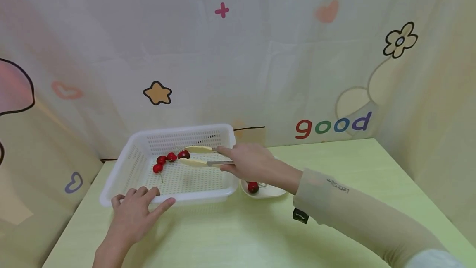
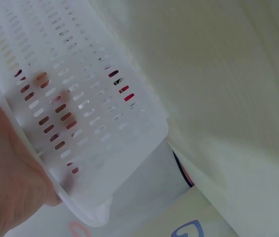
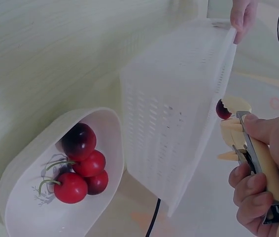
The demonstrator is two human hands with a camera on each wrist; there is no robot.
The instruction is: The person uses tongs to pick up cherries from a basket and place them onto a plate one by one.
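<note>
My right hand (image 1: 256, 162) holds a pair of tongs (image 1: 219, 163) with cream-coloured tips over the white plastic basket (image 1: 208, 197). At the tips, between them as the head view shows it, is a dark red cherry (image 1: 184, 154); whether they pinch it I cannot tell. Several more cherries (image 1: 158, 168) lie to the left on the basket floor, one with a stem. My left hand (image 1: 134, 214) grips the basket's near left rim, fingers over the edge, thumb outside. In the left wrist view, its fingertips show faintly through the slots of the basket wall (image 2: 124, 163).
A small white dish (image 3: 16, 197) stands right of the basket, partly under my right forearm in the head view. It holds several cherries (image 3: 71, 187), some with green stems. A printed curtain (image 1: 238, 53) hangs behind the pale green table (image 1: 334, 160).
</note>
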